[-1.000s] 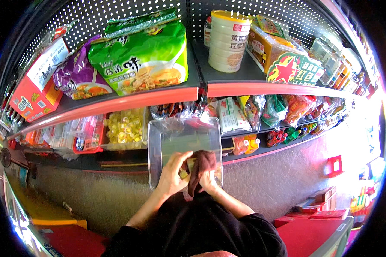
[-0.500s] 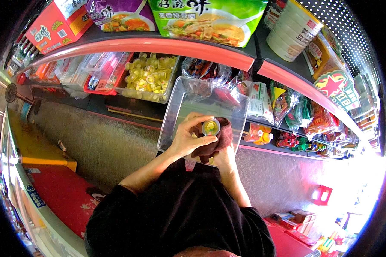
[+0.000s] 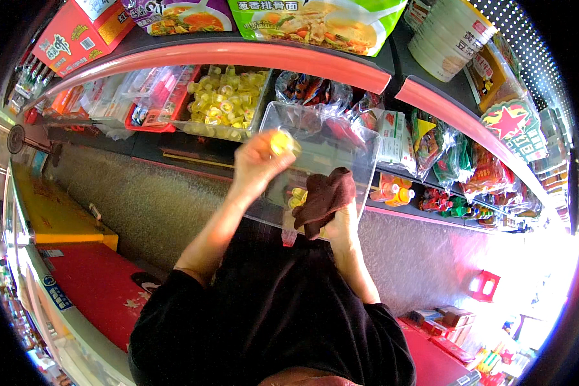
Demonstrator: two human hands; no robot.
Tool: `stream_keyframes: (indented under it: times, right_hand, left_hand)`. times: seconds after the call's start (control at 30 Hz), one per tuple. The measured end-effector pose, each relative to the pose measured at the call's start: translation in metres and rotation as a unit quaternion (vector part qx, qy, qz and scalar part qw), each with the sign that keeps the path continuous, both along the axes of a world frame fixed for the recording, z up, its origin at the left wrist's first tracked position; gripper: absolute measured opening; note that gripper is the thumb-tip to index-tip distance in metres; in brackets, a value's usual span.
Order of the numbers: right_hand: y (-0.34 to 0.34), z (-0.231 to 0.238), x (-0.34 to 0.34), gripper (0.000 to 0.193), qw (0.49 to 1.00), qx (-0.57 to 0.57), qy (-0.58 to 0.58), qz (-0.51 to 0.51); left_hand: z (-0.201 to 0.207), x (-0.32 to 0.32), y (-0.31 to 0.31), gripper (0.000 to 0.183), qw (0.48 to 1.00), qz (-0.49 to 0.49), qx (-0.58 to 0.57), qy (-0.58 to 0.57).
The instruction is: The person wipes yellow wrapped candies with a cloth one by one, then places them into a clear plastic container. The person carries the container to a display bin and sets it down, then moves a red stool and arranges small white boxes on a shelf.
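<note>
Between the fingertips of my left hand (image 3: pixel 256 162) is a small yellow jelly cup (image 3: pixel 280 143), blurred by motion, above the left side of a clear plastic bin (image 3: pixel 365 154). My right hand (image 3: pixel 343 226) grips a dark brown cloth (image 3: pixel 325 201) over the near part of this bin. The cloth hides most of that hand's fingers. A few yellow cups (image 3: pixel 296 197) show in the clear bin beside the cloth. Left of it, on the shelf, a second clear bin (image 3: pixel 258 114) is heaped with similar yellow cups (image 3: pixel 224 103).
A red-edged shelf (image 3: pixel 264 54) with instant noodle packs (image 3: pixel 321 22) and a pale round tub (image 3: pixel 447 42) overhangs the bins. Bagged snacks (image 3: pixel 395 138) and orange drink bottles (image 3: pixel 397 192) sit to the right. A red tray (image 3: pixel 151 116) lies left.
My left hand has lifted the jelly cup away from the cloth, up and left toward the heaped bin. My right hand stays near the same spot with the cloth.
</note>
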State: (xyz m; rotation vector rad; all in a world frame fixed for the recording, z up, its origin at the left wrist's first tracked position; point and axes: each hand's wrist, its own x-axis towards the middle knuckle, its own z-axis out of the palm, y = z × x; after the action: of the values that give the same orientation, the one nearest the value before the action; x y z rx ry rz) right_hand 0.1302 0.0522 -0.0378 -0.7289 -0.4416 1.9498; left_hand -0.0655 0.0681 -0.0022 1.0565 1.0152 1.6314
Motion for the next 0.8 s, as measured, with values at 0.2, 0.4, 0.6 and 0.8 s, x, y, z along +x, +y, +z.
stream_keyframes:
  times: [0.2, 0.4, 0.6, 0.8]
  right_hand:
    - [0.019, 0.030, 0.014, 0.023, 0.947, 0.224, -0.187, -0.136]
    - [0.028, 0.079, 0.043, 0.019, 0.873, 0.397, -0.180, -0.219]
    - [0.034, 0.083, 0.066, 0.024, 0.799, 0.484, -0.219, -0.283]
    - [0.042, 0.075, 0.073, 0.022, 0.734, 0.568, -0.262, -0.265]
  left_hand:
    - [-0.017, -0.096, 0.063, 0.056, 0.864, 0.279, 0.040, 0.416]
    - [-0.021, -0.026, 0.043, 0.026, 0.897, 0.100, 0.043, 0.429]
    - [-0.123, 0.050, 0.049, 0.037, 0.861, -0.150, -0.132, 0.467]
    - [-0.165, 0.086, 0.066, 0.041, 0.758, -0.195, -0.165, 0.601]
